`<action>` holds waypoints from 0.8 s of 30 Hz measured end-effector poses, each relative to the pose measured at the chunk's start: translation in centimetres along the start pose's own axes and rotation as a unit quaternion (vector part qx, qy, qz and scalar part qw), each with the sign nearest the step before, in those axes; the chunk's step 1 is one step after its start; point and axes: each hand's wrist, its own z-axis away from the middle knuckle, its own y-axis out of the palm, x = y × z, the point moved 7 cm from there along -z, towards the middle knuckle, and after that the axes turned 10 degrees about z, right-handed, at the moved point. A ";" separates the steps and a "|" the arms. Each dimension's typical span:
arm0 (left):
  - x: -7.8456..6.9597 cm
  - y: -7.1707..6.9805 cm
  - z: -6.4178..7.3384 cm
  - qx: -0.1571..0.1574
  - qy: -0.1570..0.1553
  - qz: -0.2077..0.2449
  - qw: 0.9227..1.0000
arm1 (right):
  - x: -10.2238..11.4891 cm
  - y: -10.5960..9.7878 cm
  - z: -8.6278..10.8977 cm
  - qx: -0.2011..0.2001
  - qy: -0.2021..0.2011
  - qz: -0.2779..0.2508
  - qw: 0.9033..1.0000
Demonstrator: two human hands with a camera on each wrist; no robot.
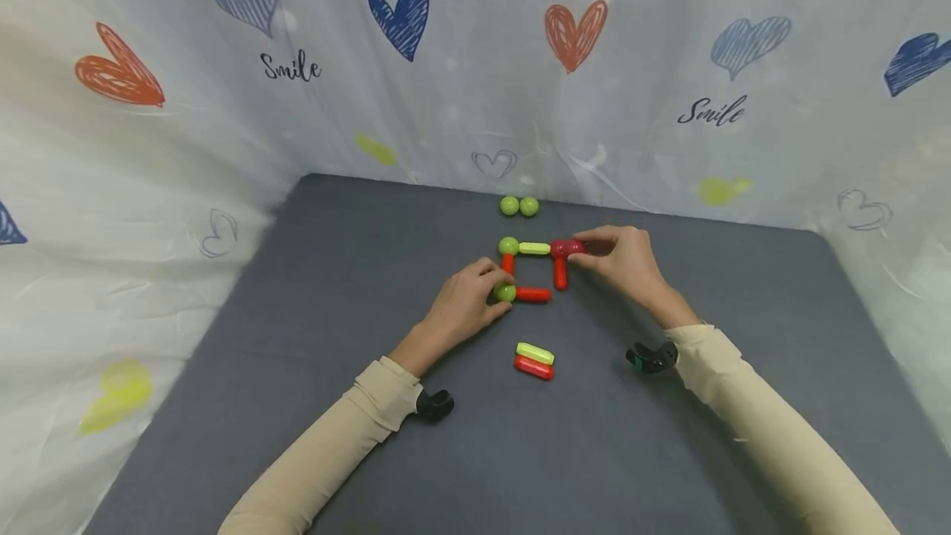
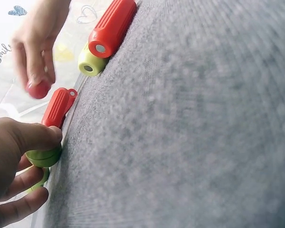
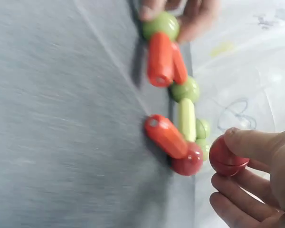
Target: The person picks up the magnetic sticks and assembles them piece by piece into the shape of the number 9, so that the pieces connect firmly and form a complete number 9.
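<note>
My left hand (image 1: 464,301) pinches a green ball (image 1: 505,293) at the near left corner of a shape made of magnetic rods and balls. From that ball one red rod (image 1: 533,295) points right and another red rod (image 1: 508,263) runs back to a second green ball (image 1: 508,246). A yellow rod (image 1: 534,248) joins this to a red ball (image 3: 187,160), which carries a further red rod (image 1: 560,274) pointing toward me. Between thumb and fingers my right hand (image 1: 622,262) holds a loose red ball (image 3: 226,157), just right of the joined red one.
Two green balls (image 1: 519,205) sit side by side near the back edge of the grey table (image 1: 357,287). Nearer me lie a spare yellow rod (image 1: 535,352) and a spare red rod (image 1: 533,367), side by side. A printed curtain (image 1: 475,89) stands behind the table.
</note>
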 end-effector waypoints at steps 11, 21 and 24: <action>-0.1 0.0 0.0 0.000 -0.007 -0.007 1.000 | 1.1 2.4 4.9 0.004 -0.064 -0.007 0.998; -0.1 -0.1 0.0 -0.001 -0.012 -0.003 1.000 | 1.6 3.3 5.3 -0.005 -0.075 -0.023 0.997; -0.1 -0.2 0.0 -0.005 -0.013 -0.002 1.000 | 1.7 3.3 5.4 0.001 -0.074 -0.036 0.997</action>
